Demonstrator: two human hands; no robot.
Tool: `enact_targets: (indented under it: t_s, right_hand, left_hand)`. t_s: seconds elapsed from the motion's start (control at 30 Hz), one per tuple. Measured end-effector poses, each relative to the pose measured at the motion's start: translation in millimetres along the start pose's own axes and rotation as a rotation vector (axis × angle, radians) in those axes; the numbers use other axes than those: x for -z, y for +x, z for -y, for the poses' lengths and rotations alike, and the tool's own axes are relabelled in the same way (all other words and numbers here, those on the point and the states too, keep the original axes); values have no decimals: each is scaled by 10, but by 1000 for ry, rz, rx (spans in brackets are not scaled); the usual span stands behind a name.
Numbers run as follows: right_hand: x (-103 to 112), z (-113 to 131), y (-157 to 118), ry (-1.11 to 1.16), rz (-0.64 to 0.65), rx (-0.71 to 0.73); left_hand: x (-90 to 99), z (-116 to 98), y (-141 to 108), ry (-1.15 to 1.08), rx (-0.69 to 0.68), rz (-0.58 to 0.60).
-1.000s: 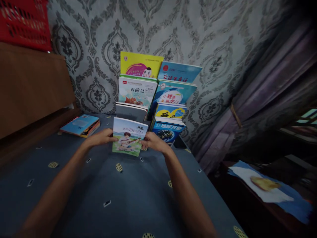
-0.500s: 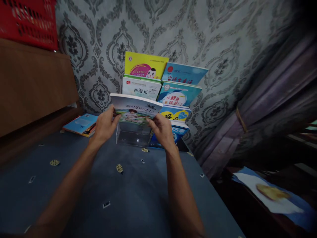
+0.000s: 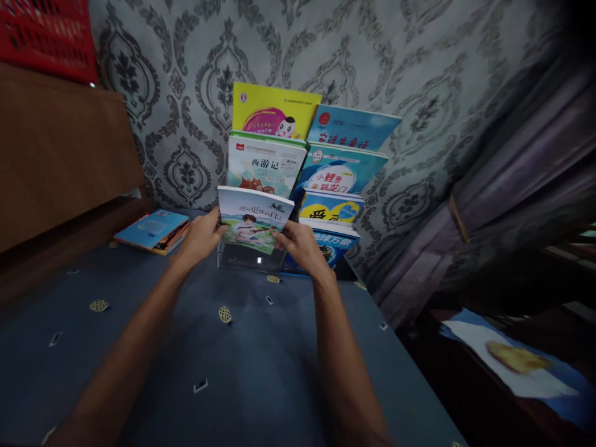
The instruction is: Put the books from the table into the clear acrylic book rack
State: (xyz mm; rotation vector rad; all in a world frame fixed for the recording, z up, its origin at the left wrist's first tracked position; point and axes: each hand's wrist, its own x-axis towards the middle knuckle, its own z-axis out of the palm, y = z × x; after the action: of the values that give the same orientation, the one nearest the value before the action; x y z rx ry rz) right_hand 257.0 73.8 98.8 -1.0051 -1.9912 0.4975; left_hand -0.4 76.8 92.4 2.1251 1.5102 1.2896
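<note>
A thin book (image 3: 254, 217) with a figure in a green landscape on its cover is gripped at both sides. My left hand (image 3: 203, 238) pinches its left edge, and my right hand (image 3: 302, 247) closes on the right one. Behind and below it stands a clear tiered book rack (image 3: 249, 257), whose bottom left step shows under the book. On the tiers above sit a white book (image 3: 265, 162) and a yellow book (image 3: 277, 110). The right column bears several blue books, among them a teal one (image 3: 342, 171) and a blue and yellow one (image 3: 330, 208).
A small stack of books (image 3: 151, 230) lies left of my left hand, beside a brown wooden cabinet (image 3: 60, 155) topped by a red basket (image 3: 46, 40). Patterned wallpaper rises behind the rack. A tied purple curtain (image 3: 433, 242) hangs past the table's right edge.
Both hands have lowered the book toward the bottom left tier, and it now stands more upright, with more of its cover showing. More of the white book behind it is uncovered.
</note>
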Motion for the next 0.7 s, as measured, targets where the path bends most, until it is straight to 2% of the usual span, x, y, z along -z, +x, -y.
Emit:
enact_targets:
  t_s: [0.13, 0.4, 0.57, 0.7]
  right_hand:
    - [-69, -65, 17, -42, 74, -38]
    - [-79, -34, 15, -98, 67, -23]
    - [-96, -83, 21, -158, 120, -16]
    - [-56, -78, 26, -213, 85, 0]
  left_hand:
    - [-57, 128, 12, 215, -43, 71]
    - [-75, 151, -18, 197, 3, 78]
    - [-128, 203, -38, 218, 12, 147]
    - [-116, 148, -30, 155, -25, 74]
